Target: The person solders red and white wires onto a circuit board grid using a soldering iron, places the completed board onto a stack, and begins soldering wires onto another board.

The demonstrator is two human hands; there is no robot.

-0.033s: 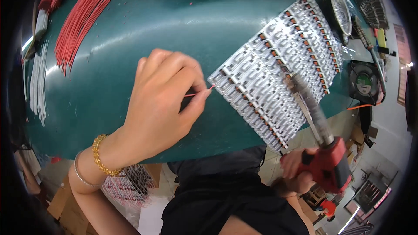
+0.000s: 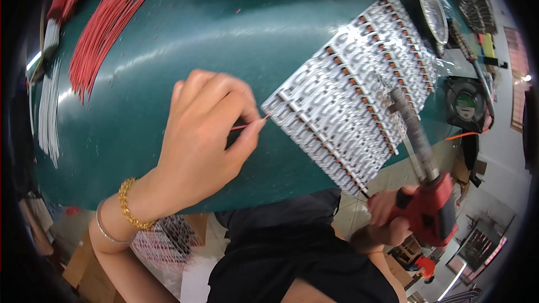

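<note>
My left hand is closed in a pinch on a thin red wire, whose end points to the near left corner of a silvery metal panel. The panel lies aslant on the green table, covered in rows of small repeated parts with orange-brown spots. My right hand is wrapped round the grip of a red soldering gun with a long metal barrel. Its blurred tip is over the right part of the panel; whether it touches cannot be told.
Bundles of red wires and white wires lie on the green table at the left. A silvery oval dish and a black fan stand at the right. Below the table edge, cardboard shows.
The soldering gun has moved a little to the right and its tip is farther over the panel. My left hand keeps its pinch on the red wire. The whole view has shifted slightly.
</note>
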